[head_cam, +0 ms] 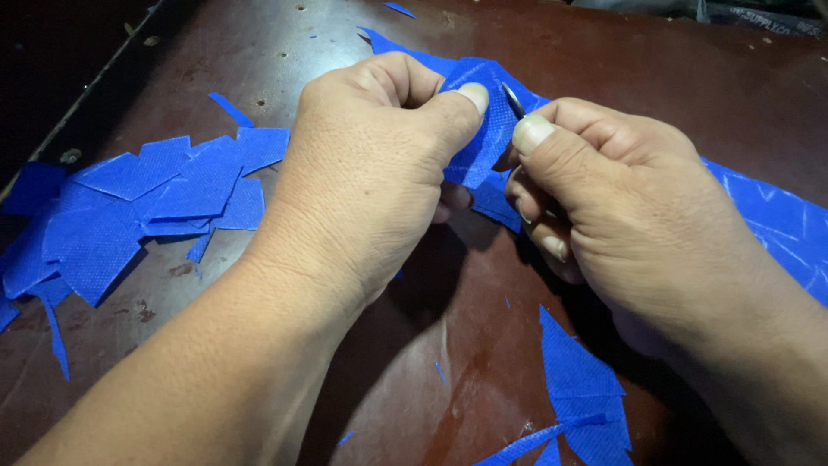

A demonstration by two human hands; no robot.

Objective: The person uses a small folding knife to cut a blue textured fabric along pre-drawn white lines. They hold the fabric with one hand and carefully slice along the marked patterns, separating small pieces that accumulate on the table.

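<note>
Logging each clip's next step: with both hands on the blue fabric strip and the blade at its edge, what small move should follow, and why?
Probably draw the small blade in the right hand a little further through the blue fabric strip. The left hand pinches the strip taut beside the blade, and a pile of cut blue pieces lies to the left.

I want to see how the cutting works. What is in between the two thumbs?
In the head view, a strip of blue fabric and a thin metal blade lie between the left hand thumb and the right hand thumb.
</note>
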